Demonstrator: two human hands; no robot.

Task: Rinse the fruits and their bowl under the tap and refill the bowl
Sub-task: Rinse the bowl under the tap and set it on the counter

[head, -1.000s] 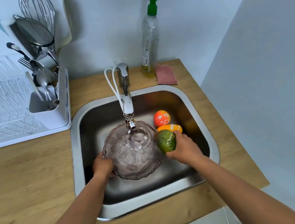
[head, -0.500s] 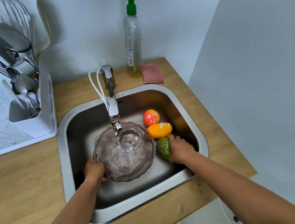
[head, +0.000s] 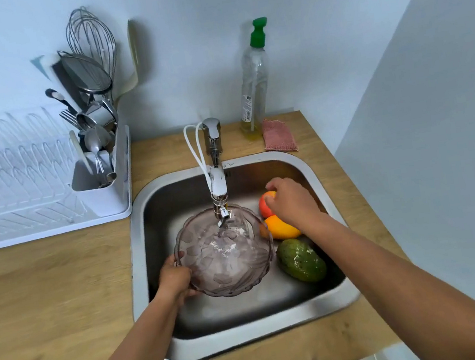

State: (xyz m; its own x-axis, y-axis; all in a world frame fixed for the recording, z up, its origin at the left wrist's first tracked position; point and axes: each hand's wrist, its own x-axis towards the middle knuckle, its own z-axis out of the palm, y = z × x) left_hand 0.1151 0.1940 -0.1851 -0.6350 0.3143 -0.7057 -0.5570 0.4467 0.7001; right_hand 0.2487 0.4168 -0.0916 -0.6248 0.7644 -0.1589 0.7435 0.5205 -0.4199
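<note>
A clear purplish glass bowl (head: pixel 225 254) sits under the tap (head: pixel 218 179) in the steel sink (head: pixel 335 297), with water and white foam inside. My left hand (head: pixel 174 280) grips its left rim. At the sink's right side lie three fruits: a red-orange fruit (head: pixel 264 205), an orange-yellow fruit (head: pixel 279 228) and a green fruit (head: pixel 301 261) speckled white. My right hand (head: pixel 291 199) curls over the red-orange fruit, fingers around its top. The green fruit lies free on the sink floor.
A white dish rack (head: pixel 18 192) with a cutlery holder (head: pixel 97 169) of utensils stands on the wooden counter (head: pixel 48 298) at left. A soap bottle (head: pixel 253 86) and pink sponge (head: pixel 280 138) sit behind the sink. A wall closes in on the right.
My right hand let go of the green fruit, which now lies in the sink, and moved back to the red-orange fruit. The left hand kept its hold on the bowl.
</note>
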